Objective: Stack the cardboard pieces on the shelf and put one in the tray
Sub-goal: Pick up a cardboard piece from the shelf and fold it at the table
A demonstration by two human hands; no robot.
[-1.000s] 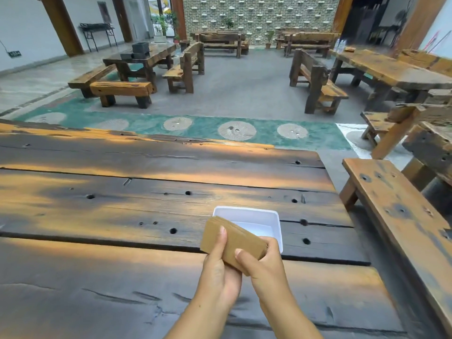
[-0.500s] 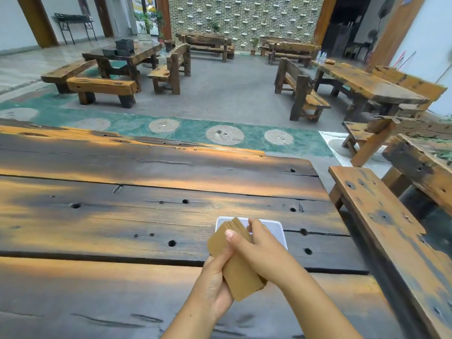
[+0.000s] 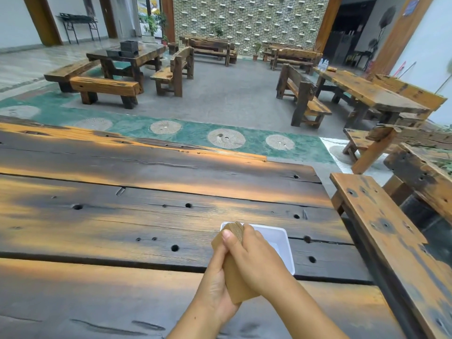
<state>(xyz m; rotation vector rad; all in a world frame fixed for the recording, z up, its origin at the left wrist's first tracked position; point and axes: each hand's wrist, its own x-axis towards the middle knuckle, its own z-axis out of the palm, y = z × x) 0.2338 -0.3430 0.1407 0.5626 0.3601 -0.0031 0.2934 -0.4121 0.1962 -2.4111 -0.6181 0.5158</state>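
A stack of brown cardboard pieces (image 3: 236, 285) stands on edge between both my hands, just above the wooden table (image 3: 122, 216). My left hand (image 3: 215, 287) cups the stack from the left and below. From the right my right hand (image 3: 254, 260) wraps over it, its thumb pressed on the stack's upper end. Behind my hands lies a white rectangular tray (image 3: 278, 243), empty where I can see it, its near left part hidden by the hands and cardboard.
A wooden bench (image 3: 391, 241) runs along the table's right side. Beyond the table's far edge are a green floor strip with round stone discs, more wooden tables and benches, and a brick wall.
The cardboard stack has turned from lying flat across the tray's front to standing lengthwise on edge. My right hand has moved from its right end to wrap over its top.
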